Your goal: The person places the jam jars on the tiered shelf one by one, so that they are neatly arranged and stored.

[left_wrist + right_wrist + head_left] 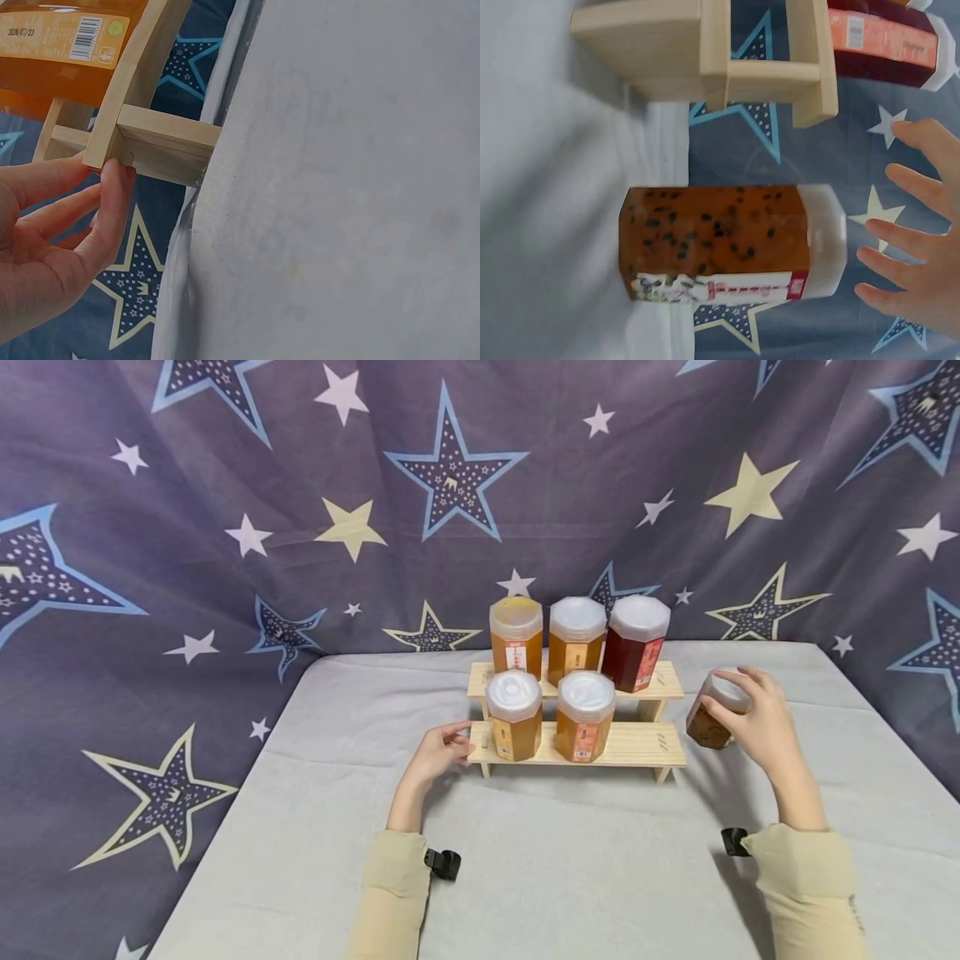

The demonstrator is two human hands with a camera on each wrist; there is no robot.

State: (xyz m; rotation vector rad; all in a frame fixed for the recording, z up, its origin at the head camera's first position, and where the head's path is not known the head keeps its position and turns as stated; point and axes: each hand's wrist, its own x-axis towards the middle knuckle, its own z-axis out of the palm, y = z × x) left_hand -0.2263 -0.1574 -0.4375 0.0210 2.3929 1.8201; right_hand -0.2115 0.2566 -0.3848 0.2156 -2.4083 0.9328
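A two-tier wooden rack (633, 745) stands on the table, and my left hand (438, 752) pinches the left end of its lower board between thumb and fingers. To the right of the rack, a jar (705, 727) with a white lid stands by itself. The right wrist view shows dark specks in that jar's (712, 229) orange-brown filling and a label along one side. My right hand (765, 722) is beside its lid; in the right wrist view the fingers (900, 240) are spread, with a small gap between them and the lid.
Two amber jars, a left one (514, 731) and a right one (585, 731), stand on the lower tier. Above them are two more amber jars and a dark red jar (633, 652). A star-patterned curtain (442, 568) hangs behind the grey-white table (570, 860).
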